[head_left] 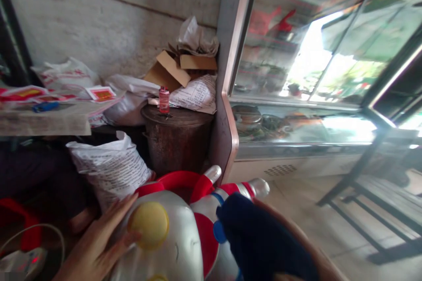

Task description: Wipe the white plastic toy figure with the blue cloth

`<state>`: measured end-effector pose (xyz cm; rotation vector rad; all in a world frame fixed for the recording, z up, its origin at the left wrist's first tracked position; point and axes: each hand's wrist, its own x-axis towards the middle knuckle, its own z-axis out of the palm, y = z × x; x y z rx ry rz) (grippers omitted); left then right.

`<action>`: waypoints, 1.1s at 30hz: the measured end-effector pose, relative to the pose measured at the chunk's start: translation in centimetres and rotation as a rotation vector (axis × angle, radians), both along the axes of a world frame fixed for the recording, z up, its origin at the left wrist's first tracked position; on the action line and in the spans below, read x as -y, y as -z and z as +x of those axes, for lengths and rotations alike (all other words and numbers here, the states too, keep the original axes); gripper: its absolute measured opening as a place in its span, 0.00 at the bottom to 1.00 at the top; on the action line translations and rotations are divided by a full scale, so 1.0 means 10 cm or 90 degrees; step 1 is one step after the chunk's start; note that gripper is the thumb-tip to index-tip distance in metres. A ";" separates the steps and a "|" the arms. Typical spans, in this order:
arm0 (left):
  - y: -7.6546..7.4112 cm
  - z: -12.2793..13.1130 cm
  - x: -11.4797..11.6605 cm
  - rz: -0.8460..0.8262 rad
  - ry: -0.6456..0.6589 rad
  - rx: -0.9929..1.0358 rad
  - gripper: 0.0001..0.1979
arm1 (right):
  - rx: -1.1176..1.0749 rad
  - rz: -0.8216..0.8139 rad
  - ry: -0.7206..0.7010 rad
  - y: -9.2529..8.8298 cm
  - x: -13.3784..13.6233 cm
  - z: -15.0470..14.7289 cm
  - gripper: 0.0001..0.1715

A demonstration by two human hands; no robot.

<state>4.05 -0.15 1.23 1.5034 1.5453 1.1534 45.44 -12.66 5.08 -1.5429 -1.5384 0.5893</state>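
My left hand (99, 243) lies against a rounded silver object (180, 237), fingers stretched out and the thumb over its yellow round piece (149, 225). What kind of object it is I cannot make out. Bunched in my right hand (290, 219) is a dark blue cloth (260, 237), which hides most of the fingers. Beside the cloth is a second silver piece with a blue round cap (219, 231) and red parts. Shiny bottle-like ends (259, 188) stick out behind. A red rim (180, 178) curves behind the silver objects.
A white printed sack (112, 167) stands ahead, next to a dark metal drum (180, 140) carrying a pink bottle (164, 100). Cardboard boxes (171, 68) lean at the wall. A table (46, 123) is left, a glass cabinet (296, 149) right, then a chair (379, 197).
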 end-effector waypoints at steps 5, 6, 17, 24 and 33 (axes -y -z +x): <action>0.21 0.21 0.03 0.080 0.068 -0.111 0.41 | 0.232 -0.118 -0.212 0.24 -0.65 -0.56 0.46; 0.24 0.22 -0.02 0.079 0.055 -0.095 0.40 | 0.311 -0.135 -0.204 0.34 -0.76 -0.70 0.46; 0.22 0.63 -0.41 0.035 0.192 -0.211 0.29 | 0.424 -0.024 -0.307 0.99 -1.28 -0.93 0.46; -0.25 1.28 -0.84 0.037 0.282 -0.250 0.34 | 0.105 0.013 -0.112 0.26 -1.47 -0.20 0.30; -0.01 2.08 -1.93 -0.240 0.543 -0.208 0.39 | 0.230 -0.032 -0.085 0.76 -1.68 -0.38 0.32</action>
